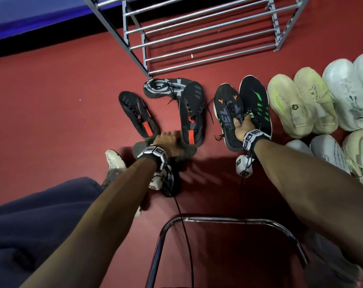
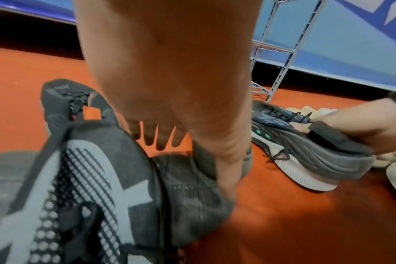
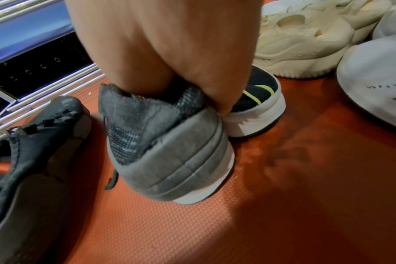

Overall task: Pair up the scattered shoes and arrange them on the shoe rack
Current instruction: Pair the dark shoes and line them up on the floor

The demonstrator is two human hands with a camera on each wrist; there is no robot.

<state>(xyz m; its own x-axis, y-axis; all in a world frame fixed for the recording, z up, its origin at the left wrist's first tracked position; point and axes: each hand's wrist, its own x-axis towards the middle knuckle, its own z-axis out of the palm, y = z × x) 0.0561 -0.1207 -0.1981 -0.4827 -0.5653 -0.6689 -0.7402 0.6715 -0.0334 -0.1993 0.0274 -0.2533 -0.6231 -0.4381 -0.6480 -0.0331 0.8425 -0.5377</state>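
The metal shoe rack (image 1: 197, 38) stands at the far side of the red floor. My left hand (image 1: 169, 140) grips the heel of a black shoe with a red tab (image 1: 192, 113); in the left wrist view its thumb (image 2: 226, 169) curls over that heel (image 2: 203, 167). The matching red-tab shoe (image 1: 138, 113) lies just left of it. My right hand (image 1: 241, 121) pinches the collars of two black shoes with green stripes (image 1: 228, 109), (image 1: 256, 100) side by side. The right wrist view shows fingers (image 3: 147, 71) inside the grey-heeled one (image 3: 165, 151).
One black-and-white patterned shoe (image 1: 166, 86) lies by the rack's foot and another (image 1: 169, 183) under my left wrist. Cream shoes (image 1: 290, 104) and pale grey shoes (image 1: 346, 92) line the right. A chrome chair frame (image 1: 218, 220) is near me; a dirty white shoe (image 1: 114, 161) lies left.
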